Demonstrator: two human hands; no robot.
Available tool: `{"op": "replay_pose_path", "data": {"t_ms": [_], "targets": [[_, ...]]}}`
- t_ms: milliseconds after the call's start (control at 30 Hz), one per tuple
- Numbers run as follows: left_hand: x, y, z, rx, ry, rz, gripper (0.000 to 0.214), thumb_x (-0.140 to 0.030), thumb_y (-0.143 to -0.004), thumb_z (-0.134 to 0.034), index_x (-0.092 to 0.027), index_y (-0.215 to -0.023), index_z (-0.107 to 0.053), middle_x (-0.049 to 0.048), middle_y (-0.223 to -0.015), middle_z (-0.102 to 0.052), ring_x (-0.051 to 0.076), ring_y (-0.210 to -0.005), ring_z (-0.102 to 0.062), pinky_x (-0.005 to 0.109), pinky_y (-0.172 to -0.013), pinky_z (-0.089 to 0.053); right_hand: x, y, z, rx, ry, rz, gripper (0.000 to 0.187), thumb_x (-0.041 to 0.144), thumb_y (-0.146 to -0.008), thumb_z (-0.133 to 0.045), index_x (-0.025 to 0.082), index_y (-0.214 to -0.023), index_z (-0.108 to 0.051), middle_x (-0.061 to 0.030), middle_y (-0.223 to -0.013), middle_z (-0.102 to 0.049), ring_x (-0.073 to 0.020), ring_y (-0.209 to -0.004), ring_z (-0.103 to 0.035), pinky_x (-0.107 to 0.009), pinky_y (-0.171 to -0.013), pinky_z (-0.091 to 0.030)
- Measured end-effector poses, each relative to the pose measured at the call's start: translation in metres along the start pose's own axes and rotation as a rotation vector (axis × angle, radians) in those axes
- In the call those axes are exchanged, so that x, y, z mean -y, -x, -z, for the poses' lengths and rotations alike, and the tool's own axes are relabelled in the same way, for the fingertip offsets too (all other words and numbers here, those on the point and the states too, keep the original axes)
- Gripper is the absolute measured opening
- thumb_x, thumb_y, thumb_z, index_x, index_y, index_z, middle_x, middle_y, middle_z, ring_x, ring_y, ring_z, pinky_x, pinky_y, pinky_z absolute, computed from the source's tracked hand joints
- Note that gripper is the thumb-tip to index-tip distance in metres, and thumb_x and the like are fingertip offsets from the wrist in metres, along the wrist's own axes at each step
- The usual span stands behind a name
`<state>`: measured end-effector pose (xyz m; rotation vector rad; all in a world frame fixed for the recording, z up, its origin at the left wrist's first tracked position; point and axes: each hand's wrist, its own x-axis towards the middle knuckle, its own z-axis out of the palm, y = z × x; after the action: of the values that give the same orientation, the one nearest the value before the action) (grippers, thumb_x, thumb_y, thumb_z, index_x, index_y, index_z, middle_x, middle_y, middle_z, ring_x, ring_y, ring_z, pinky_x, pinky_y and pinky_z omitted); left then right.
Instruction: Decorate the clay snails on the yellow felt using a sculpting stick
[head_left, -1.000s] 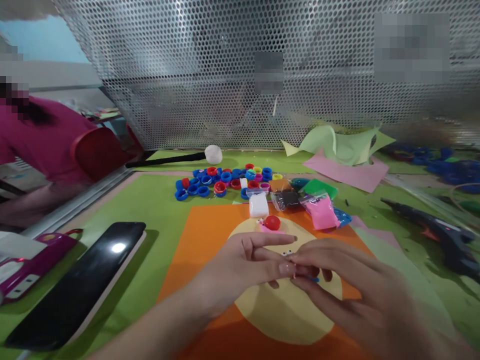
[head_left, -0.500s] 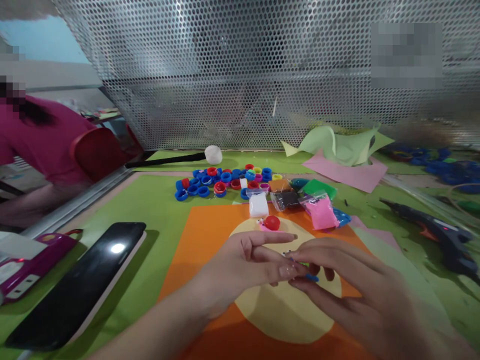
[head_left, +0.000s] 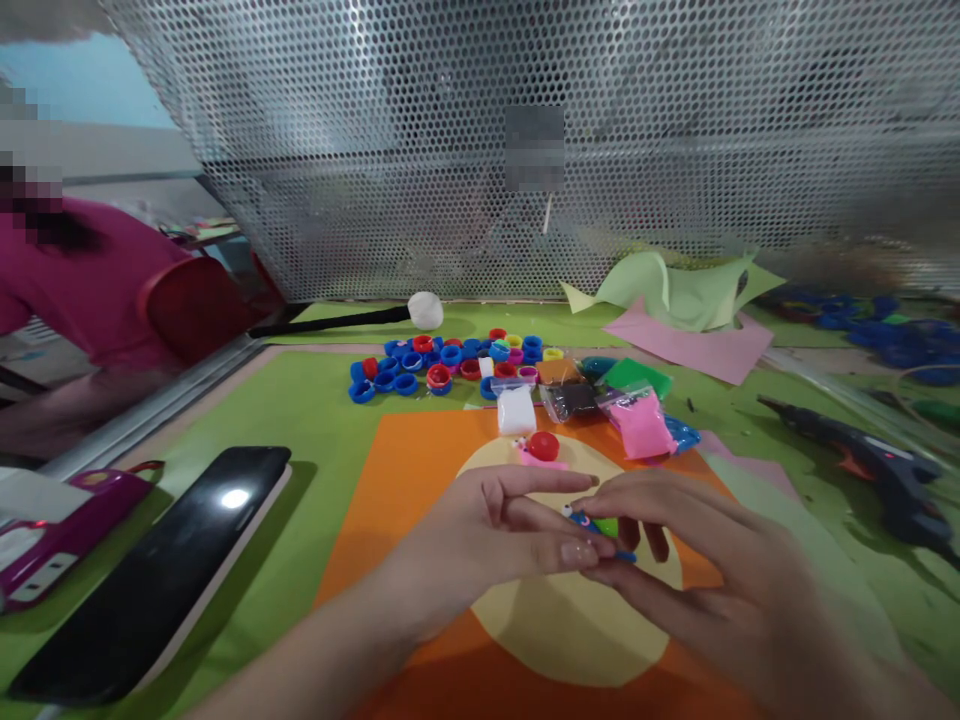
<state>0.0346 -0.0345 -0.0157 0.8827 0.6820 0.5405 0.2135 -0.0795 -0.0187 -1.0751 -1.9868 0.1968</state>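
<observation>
A small blue clay snail [head_left: 607, 526] with googly eyes and a green shell is between my hands, partly covered by fingers. My left hand [head_left: 499, 530] pinches its blue body between thumb and fingers, with the index finger stretched out above. From the other side, my right hand [head_left: 720, 560] curls thumb and fingertips around the same snail. Just beyond my fingers, a pink clay snail [head_left: 541, 450] with a red cap for a shell rests on a pale yellow paper circle [head_left: 570, 640]. That circle lies on an orange sheet [head_left: 397, 450].
Behind lie several coloured bottle caps [head_left: 450, 355] and clay packets, one white [head_left: 516, 410], one pink [head_left: 643, 425]. A glue gun [head_left: 862, 465] is at right, a phone [head_left: 165, 570] and purple device [head_left: 82, 520] at left. Perforated metal [head_left: 450, 200] stands behind. A person [head_left: 97, 280] sits at left.
The snail has turned slightly between my fingers, so its blue head, eyes and green shell show more. My right fingertips have shifted a little; the surroundings look the same.
</observation>
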Motion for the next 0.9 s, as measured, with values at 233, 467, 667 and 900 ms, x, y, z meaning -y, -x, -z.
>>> {"op": "replay_pose_path", "data": {"t_ms": [233, 467, 667, 900], "targets": [[0.002, 0.0001, 0.0009, 0.022, 0.009, -0.019, 0.033, -0.012, -0.067, -0.075, -0.02, -0.098, -0.068, 0.0008, -0.074, -0.075, 0.013, -0.076, -0.069, 0.025, -0.078, -0.05, 0.0001, 0.003, 0.0001, 0.053, -0.056, -0.065, 0.015, 0.017, -0.081, -0.06, 0.023, -0.094, -0.058, 0.0019, -0.082, -0.065, -0.0082, -0.057, -0.057, -0.015, -0.05, -0.049], [0.0009, -0.0001, 0.0003, -0.014, -0.013, -0.019, 0.044, -0.016, -0.066, -0.078, -0.02, -0.108, -0.062, -0.0013, -0.067, -0.074, 0.011, -0.072, -0.067, 0.024, -0.076, -0.046, 0.0002, 0.0, 0.0008, -0.022, -0.031, -0.043, 0.011, 0.03, -0.087, -0.059, 0.02, -0.092, -0.058, 0.0012, -0.077, -0.064, -0.0075, -0.054, -0.053, -0.015, -0.048, -0.048], [-0.0001, -0.0001, 0.0026, -0.027, -0.023, -0.009, 0.061, -0.02, -0.062, -0.08, -0.018, -0.118, -0.055, 0.0, -0.068, -0.072, 0.013, -0.072, -0.064, 0.028, -0.074, -0.042, -0.0005, 0.0001, 0.0006, -0.021, 0.004, -0.036, 0.02, 0.041, -0.09, -0.053, 0.021, -0.092, -0.055, 0.0019, -0.073, -0.061, -0.0081, -0.053, -0.054, -0.016, -0.048, -0.048], [-0.0009, -0.0003, 0.0032, -0.006, 0.051, -0.036, 0.057, -0.013, -0.058, -0.081, -0.015, -0.111, -0.059, -0.0044, -0.059, -0.065, 0.012, -0.068, -0.061, 0.024, -0.066, -0.043, -0.0027, 0.0038, -0.0045, 0.002, -0.03, -0.04, 0.012, 0.031, -0.089, -0.055, 0.022, -0.096, -0.055, 0.0003, -0.079, -0.063, -0.0084, -0.055, -0.055, -0.018, -0.049, -0.049]]}}
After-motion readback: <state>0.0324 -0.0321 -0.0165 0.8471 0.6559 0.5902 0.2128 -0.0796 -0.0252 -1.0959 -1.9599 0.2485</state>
